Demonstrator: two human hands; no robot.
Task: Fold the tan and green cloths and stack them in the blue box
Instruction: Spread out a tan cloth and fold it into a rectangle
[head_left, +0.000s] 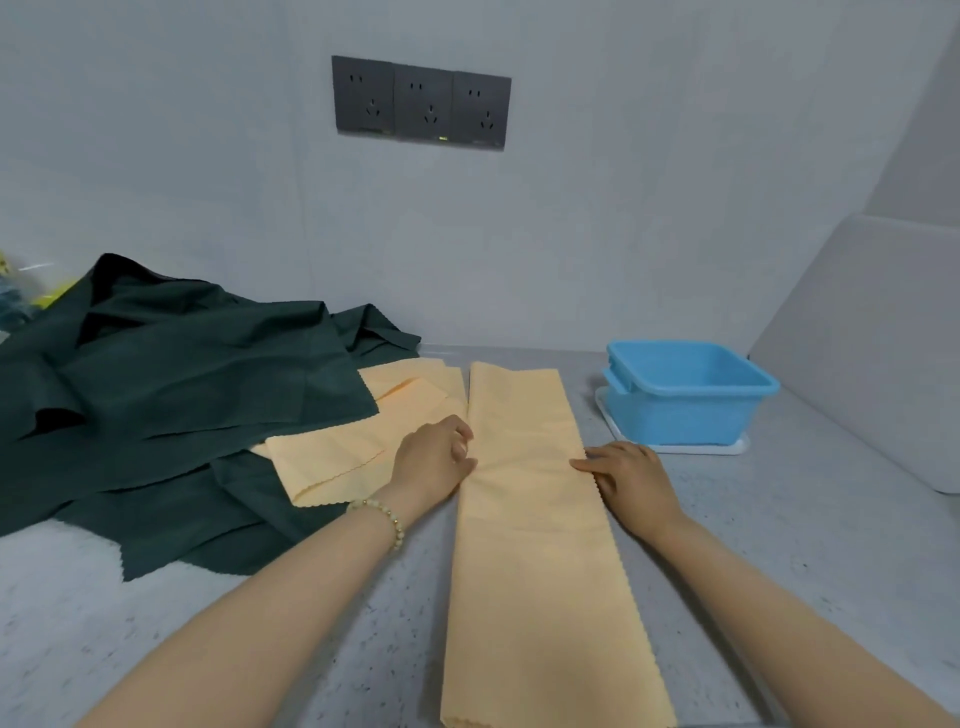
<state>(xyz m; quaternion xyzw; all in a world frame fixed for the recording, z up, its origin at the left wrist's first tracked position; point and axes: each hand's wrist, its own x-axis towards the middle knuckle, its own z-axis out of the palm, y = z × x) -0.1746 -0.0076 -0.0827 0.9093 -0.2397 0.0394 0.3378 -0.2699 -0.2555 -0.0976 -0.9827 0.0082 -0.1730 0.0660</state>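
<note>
Tan cloth strip (524, 519) from worktop (779, 545) near edge: thin, limp, probably slippy. Take mid-length edges: left hand (434, 460) pinches left one, right hand (631, 475) presses right, fingers straight.

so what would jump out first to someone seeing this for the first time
A long tan strip runs down the middle of the counter, with the left hand and right hand at its edges. A rumpled heap of green cloths sprawls at left, and the blue box sits at right by the wall.
</note>
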